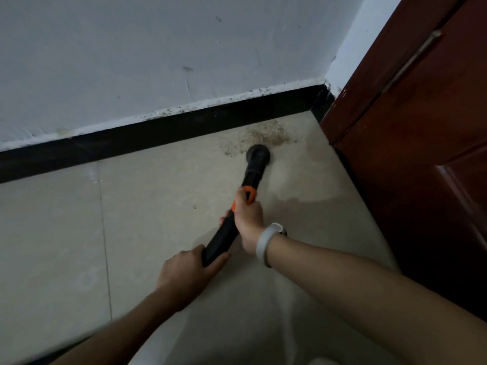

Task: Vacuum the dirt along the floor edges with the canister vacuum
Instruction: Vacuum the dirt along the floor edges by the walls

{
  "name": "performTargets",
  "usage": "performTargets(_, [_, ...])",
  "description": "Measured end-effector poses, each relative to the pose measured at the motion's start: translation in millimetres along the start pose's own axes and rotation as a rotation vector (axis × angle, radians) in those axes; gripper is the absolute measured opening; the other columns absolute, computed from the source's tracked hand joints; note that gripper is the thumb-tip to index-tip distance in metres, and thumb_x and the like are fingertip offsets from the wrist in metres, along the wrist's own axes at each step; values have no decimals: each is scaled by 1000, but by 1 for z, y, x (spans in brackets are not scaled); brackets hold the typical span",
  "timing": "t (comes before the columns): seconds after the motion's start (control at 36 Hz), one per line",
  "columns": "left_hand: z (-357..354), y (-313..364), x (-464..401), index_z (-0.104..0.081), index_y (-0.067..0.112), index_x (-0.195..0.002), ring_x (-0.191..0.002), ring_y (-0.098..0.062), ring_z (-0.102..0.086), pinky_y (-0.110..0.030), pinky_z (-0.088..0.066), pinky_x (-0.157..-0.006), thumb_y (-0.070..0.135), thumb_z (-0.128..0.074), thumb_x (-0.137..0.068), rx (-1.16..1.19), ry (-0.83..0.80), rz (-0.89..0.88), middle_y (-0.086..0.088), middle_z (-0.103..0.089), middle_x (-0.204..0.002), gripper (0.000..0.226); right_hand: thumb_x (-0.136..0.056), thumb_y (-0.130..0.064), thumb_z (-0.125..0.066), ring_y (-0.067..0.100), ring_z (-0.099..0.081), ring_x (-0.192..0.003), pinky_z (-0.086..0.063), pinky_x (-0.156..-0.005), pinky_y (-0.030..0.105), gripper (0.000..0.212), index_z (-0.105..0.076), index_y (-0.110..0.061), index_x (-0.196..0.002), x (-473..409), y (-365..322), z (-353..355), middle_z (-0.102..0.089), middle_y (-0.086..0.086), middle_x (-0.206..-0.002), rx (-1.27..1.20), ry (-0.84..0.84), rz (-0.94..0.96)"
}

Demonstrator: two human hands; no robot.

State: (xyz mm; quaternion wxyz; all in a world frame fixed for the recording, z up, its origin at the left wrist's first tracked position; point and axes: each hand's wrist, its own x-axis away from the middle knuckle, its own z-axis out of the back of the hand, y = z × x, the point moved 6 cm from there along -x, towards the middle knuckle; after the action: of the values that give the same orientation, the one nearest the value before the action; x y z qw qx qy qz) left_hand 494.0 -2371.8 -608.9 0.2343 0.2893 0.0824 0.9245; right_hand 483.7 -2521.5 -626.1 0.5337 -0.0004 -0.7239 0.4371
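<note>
Head camera looks down at a corner of the room, where a beige tiled floor (pixel 147 212) meets a black baseboard (pixel 168 135) under a white wall (pixel 131 54). On the right side a dark red wooden door (pixel 421 127) stands close to the corner, so the floor becomes narrow there and gives little room to move.

A person holds a black vacuum wand (pixel 224 238) with both hands. The left hand (pixel 184 272) is closed around the lower end of the wand, fingers curled on it. The right hand (pixel 247 219) grips the wand higher up, just below an orange collar (pixel 249 192), and carries a white wristband (pixel 268 242) on the wrist.

The wand runs up and to the right, and its round black nozzle (pixel 258 154) is down at the floor, at the near edge of a patch of brownish dirt (pixel 266 134). This dirt lies in the corner, between the nozzle and the baseboard, and it reaches almost to the baseboard. The nozzle itself is a little apart from the baseboard and also apart from the door.

To the left, the floor along the baseboard is wide and open, with one thin tile joint (pixel 104 219) going across it.
</note>
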Motion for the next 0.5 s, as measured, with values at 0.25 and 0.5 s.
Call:
performTargets(0.25, [6, -42, -3, -51, 27, -79, -65, -19, -64, -33, -55, -66, 71, -39, -84, 168, 111, 174, 2, -66, -70, 46, -96, -47, -50, 26, -59, -59, -59, -78, 47, 39, -40, -12, -109, -5, -3, -62, -56, 12, -82, 179, -158, -7])
performTargets(0.5, [9, -42, -13, -50, 25, -79, -62, -18, -60, -30, -50, -60, 68, -39, -87, 131, 121, 178, 2, -60, -65, 45, -95, -46, -52, 23, -59, -60, -58, -76, 41, 45, -44, -9, -119, -12, -8, -73, -55, 12, -86, 175, -230, -23])
